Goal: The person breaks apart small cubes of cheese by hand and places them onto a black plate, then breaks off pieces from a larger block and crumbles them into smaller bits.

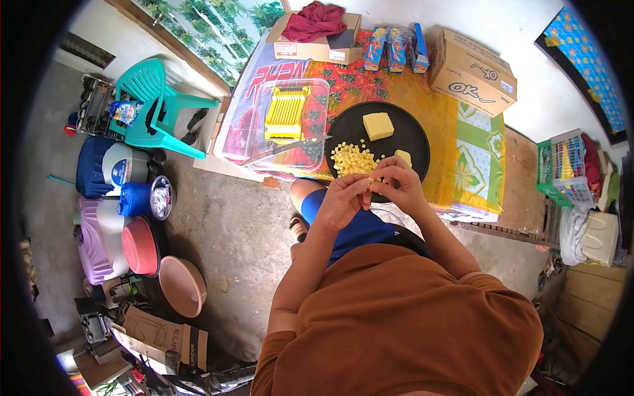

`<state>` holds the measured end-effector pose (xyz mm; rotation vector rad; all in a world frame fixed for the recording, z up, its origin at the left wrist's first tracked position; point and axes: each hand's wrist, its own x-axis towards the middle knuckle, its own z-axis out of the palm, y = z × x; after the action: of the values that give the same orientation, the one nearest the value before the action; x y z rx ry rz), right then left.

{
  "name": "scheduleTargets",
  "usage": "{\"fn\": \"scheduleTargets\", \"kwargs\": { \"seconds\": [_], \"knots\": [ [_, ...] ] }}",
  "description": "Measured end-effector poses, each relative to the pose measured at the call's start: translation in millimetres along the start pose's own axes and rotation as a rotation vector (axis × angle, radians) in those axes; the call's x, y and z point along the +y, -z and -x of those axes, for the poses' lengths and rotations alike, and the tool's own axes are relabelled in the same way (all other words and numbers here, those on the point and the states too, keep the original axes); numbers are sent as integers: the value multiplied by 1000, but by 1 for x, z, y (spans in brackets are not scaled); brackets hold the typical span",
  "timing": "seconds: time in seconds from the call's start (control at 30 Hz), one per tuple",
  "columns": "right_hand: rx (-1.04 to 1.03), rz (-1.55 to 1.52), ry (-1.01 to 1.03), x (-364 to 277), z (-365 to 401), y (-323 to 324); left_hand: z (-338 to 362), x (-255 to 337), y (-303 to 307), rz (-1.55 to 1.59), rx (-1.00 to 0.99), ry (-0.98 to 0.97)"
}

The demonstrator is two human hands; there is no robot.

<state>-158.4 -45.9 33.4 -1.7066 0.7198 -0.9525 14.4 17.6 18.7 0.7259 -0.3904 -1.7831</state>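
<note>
My left hand (346, 200) and my right hand (401, 187) meet over the near edge of a round black tray (413, 135). The fingertips of both are closed on a small yellow piece (372, 184), partly hidden by the fingers. A heap of small pale-yellow cubes (353, 158) lies on the tray just beyond my left hand. Farther back sits a larger cheese-like yellow block (378, 126). Another yellow piece (403, 157) shows behind my right hand. Left of the tray, a knife (284, 150) rests across a clear plastic container (316, 105).
A yellow ridged item (285, 112) lies in the container. Cardboard boxes (474, 72) and several blue-orange packets (396, 49) stand at the table's back. A green chair (148, 109) is on the left, with basins (181, 286) on the floor.
</note>
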Motion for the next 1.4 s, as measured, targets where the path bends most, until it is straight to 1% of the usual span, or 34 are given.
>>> {"fn": "scheduleTargets", "kwargs": {
  "seconds": [0.2, 0.3, 0.47, 0.67, 0.77, 0.87, 1.0, 1.1, 1.17, 1.2, 1.27, 1.3, 1.4],
  "knots": [
    [-3, 125, 3, -18, -1, 3, -1, 0, -1, -58, 49, -49],
    [-17, 197, 93, -15, -2, 3, -2, -2, 0, -86, 47, -49],
    [-3, 182, 134, -11, -1, 2, -1, -1, -1, -80, 24, -30],
    [-18, 205, 142, -13, -1, 1, 0, -2, -1, -121, 44, -67],
    [-19, 186, 133, -11, -1, 1, 1, -1, -3, -99, 46, -44],
    [-22, 177, 112, -13, -1, 2, 1, -1, -4, -8, 23, -33],
    [-42, 170, 100, -14, -1, 1, -2, -4, 0, -172, 31, -56],
    [-45, 219, 60, -11, -4, 3, -6, -7, 6, -258, 73, -14],
    [-28, 215, -120, 8, -8, 10, -7, -7, 6, -334, 139, 41],
    [-19, 213, -208, 19, -8, 13, -7, -8, 9, -272, 170, 67],
    [-113, 419, -302, 41, -6, 17, -9, -11, 19, -150, 228, 118],
    [-160, 522, -350, 51, -3, 18, -10, -13, 23, -157, 243, 99],
    [-227, 621, -328, 68, 5, 13, -11, -15, 29, -157, 276, 48]
  ]
}}
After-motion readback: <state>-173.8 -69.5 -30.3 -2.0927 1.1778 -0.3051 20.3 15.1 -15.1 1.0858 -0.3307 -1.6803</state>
